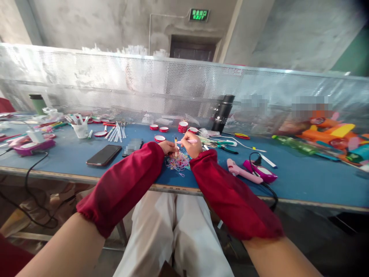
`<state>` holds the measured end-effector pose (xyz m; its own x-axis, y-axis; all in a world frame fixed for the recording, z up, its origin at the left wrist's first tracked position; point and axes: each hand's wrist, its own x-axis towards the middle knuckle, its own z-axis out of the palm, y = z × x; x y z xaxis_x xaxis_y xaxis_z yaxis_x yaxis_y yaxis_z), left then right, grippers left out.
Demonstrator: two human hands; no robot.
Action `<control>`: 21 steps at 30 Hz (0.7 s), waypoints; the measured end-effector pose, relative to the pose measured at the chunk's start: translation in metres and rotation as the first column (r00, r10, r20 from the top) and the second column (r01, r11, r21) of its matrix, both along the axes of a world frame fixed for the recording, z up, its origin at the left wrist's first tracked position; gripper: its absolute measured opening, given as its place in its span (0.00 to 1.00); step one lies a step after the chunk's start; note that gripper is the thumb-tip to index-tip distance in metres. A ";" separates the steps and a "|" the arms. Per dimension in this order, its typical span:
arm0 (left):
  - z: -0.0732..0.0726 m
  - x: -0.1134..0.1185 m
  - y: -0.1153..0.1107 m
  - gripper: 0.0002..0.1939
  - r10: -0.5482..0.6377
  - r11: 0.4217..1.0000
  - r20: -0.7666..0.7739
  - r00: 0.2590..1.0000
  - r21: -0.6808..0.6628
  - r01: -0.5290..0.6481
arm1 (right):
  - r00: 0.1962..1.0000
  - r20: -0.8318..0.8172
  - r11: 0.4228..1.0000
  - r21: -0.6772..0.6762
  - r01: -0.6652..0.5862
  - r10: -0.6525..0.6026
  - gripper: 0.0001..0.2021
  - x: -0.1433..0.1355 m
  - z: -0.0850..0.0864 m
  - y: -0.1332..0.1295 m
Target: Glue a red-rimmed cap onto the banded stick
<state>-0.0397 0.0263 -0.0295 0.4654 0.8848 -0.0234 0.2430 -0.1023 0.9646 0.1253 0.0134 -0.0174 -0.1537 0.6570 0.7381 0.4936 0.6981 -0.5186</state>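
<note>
My left hand (168, 147) is closed in a pinch on a small, pale upright stick (176, 142) with a yellowish band and a dark top; its exact kind is too small to make out. My right hand (193, 147) is closed round a slim pink pen-like tool (191, 141), its tip pointing left at the stick. Both hands are close together over a loose heap of thin multicoloured loops (179, 163) on the blue tabletop (161, 177). One single loop (182, 175) lies apart in front of the heap.
A phone (104, 155), a cup of pens (80, 129) and white sticks (115, 132) lie left. Red tape rolls (183, 126) and a black flask (223, 114) stand behind. Right are green-handled pliers (226, 146), a pink glue gun (245, 172) and orange toys (323, 132). A perforated metal screen (115, 84) borders the back.
</note>
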 end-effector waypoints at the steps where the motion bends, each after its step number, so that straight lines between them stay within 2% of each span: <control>1: 0.000 0.000 0.000 0.14 -0.001 1.000 0.002 1.000 0.001 0.001 | 1.000 -0.006 1.000 0.003 -0.005 0.005 0.07 0.000 0.000 0.000; 21: 0.000 -0.001 0.002 0.12 -0.004 1.000 0.014 1.000 -0.012 0.004 | 0.999 -0.029 1.000 -0.003 0.024 -0.025 0.07 0.001 0.003 -0.003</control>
